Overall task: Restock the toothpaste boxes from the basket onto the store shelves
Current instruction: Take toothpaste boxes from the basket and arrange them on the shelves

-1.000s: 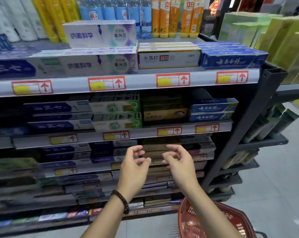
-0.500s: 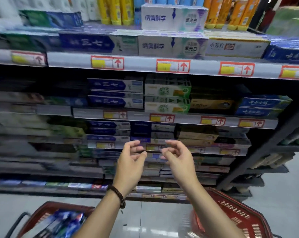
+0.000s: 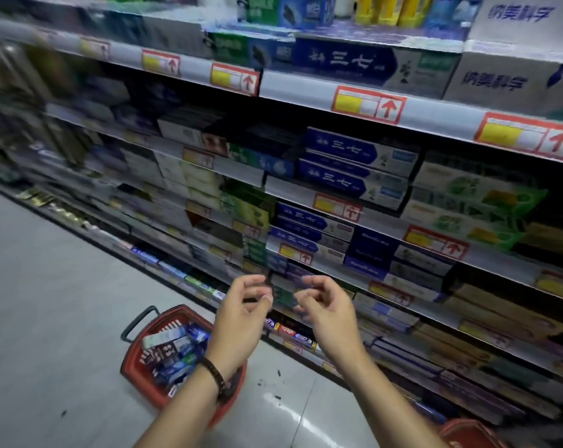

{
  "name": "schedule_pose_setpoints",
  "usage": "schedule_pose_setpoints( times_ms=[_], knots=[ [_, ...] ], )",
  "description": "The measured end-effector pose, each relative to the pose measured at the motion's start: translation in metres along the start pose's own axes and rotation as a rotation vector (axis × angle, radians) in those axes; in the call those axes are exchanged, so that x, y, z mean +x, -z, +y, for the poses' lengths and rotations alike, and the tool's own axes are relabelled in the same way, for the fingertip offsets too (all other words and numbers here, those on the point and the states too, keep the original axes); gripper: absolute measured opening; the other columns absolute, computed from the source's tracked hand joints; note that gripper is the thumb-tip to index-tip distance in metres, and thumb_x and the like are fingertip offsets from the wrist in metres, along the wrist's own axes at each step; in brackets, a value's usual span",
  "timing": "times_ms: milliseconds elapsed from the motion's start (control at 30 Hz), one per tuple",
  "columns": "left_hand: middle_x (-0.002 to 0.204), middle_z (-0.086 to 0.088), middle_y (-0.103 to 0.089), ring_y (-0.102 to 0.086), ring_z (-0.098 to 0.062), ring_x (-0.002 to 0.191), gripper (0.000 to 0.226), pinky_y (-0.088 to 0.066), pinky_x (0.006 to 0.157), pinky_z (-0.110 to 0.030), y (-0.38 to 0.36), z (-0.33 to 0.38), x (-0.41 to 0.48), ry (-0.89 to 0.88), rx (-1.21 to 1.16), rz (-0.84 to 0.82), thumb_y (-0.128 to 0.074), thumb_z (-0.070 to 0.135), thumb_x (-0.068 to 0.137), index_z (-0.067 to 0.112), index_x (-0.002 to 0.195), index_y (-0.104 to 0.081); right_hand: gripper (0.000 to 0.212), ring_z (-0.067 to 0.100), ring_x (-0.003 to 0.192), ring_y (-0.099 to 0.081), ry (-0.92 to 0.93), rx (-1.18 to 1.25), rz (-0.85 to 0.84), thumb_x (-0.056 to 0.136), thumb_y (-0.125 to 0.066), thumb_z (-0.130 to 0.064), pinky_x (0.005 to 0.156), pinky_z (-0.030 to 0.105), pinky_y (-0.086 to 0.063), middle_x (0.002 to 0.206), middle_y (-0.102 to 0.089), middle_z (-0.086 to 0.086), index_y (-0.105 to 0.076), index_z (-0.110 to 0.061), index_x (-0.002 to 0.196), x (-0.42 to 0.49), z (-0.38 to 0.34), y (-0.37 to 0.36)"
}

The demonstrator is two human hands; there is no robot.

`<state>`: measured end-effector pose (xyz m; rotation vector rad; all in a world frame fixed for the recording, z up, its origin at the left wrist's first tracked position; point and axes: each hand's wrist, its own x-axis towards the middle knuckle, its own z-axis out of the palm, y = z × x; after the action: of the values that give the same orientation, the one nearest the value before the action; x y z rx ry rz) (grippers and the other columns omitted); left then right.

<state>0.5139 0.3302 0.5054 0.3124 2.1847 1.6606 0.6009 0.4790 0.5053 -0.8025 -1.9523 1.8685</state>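
A red basket (image 3: 134,360) stands on the floor at lower left, filled with several toothpaste boxes (image 3: 173,350) in blue and white. My left hand (image 3: 241,315), with a dark bracelet on the wrist, hovers above the basket's right side, fingers loosely curled and holding nothing. My right hand (image 3: 328,315) floats beside it, likewise empty with curled fingers. Both hands hang in front of the lower shelves (image 3: 306,92), which are stacked with toothpaste boxes, among them blue boxes (image 3: 341,147) and green boxes (image 3: 477,189).
A second red basket (image 3: 467,434) shows at the bottom right edge. Price tags (image 3: 367,103) with red arrows line the shelf rails. Grey tiled floor (image 3: 47,302) stretches to the left of the shelving.
The view has swung left and down, so the full basket on the floor now sits under my left hand. Both hands keep the same empty, curled pose.
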Motion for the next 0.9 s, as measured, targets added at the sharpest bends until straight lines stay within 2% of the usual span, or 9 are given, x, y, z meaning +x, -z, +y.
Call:
schedule_pose_setpoints(
  times_ms=[133,267,433,567,700,800,900],
  knots=[
    [0.106,0.018,-0.074,-0.074,-0.013,0.098,0.024,-0.06,0.084,-0.04,0.024,-0.012,-0.003,0.058,-0.021,0.094,-0.066,0.02,0.102,0.035,0.12,-0.063,0.021,0.025,0.089,-0.075,-0.035,-0.004,-0.115,0.098,-0.069,-0.016,0.085,0.051,-0.061,0.091,-0.077,0.0,-0.068,-0.028,0.115,0.009,0.007,-0.027],
    [0.106,0.008,-0.075,-0.075,-0.018,0.093,0.024,-0.061,0.089,-0.05,0.043,-0.026,-0.01,0.111,-0.043,0.215,-0.066,0.014,0.1,0.032,0.117,-0.065,0.023,0.022,0.086,-0.075,-0.079,0.014,-0.235,0.097,-0.069,-0.014,0.087,0.054,-0.06,0.088,-0.076,0.004,-0.068,-0.026,0.116,0.018,0.016,-0.052],
    [0.106,0.008,-0.075,-0.077,-0.023,0.09,0.024,-0.061,0.087,-0.055,0.071,-0.049,-0.015,0.169,-0.08,0.326,-0.068,0.017,0.1,0.038,0.112,-0.067,0.02,0.019,0.076,-0.068,-0.114,0.018,-0.298,0.096,-0.07,-0.012,0.078,0.043,-0.055,0.087,-0.075,0.01,-0.069,-0.024,0.113,0.019,0.026,-0.085],
    [0.108,0.01,-0.075,-0.076,-0.018,0.094,0.022,-0.063,0.088,-0.051,0.102,-0.066,-0.018,0.181,-0.091,0.357,-0.067,0.018,0.101,0.036,0.113,-0.066,0.019,0.032,0.087,-0.074,-0.125,-0.034,-0.33,0.097,-0.072,-0.015,0.079,0.046,-0.059,0.093,-0.076,0.009,-0.07,-0.025,0.113,0.011,0.031,-0.115],
    [0.106,0.008,-0.076,-0.076,-0.017,0.091,0.022,-0.063,0.082,-0.041,0.141,-0.092,-0.016,0.189,-0.111,0.364,-0.067,0.016,0.1,0.033,0.114,-0.066,0.022,0.026,0.081,-0.074,-0.158,-0.054,-0.334,0.096,-0.069,-0.007,0.074,0.035,-0.055,0.09,-0.076,0.008,-0.069,-0.018,0.115,0.004,0.035,-0.156],
    [0.107,0.005,-0.075,-0.075,-0.015,0.089,0.023,-0.061,0.077,-0.034,0.172,-0.111,-0.017,0.207,-0.106,0.326,-0.067,0.017,0.1,0.033,0.115,-0.065,0.023,0.027,0.077,-0.071,-0.179,-0.078,-0.315,0.096,-0.068,-0.006,0.074,0.04,-0.056,0.093,-0.077,0.01,-0.069,-0.019,0.115,-0.004,0.042,-0.189],
    [0.109,0.004,-0.075,-0.075,-0.013,0.092,0.025,-0.063,0.078,-0.036,0.202,-0.131,-0.015,0.218,-0.103,0.277,-0.067,0.014,0.1,0.034,0.115,-0.064,0.023,0.019,0.073,-0.068,-0.222,-0.071,-0.315,0.096,-0.068,-0.004,0.069,0.039,-0.055,0.093,-0.075,0.016,-0.069,-0.019,0.114,-0.012,0.051,-0.223]
  ],
)
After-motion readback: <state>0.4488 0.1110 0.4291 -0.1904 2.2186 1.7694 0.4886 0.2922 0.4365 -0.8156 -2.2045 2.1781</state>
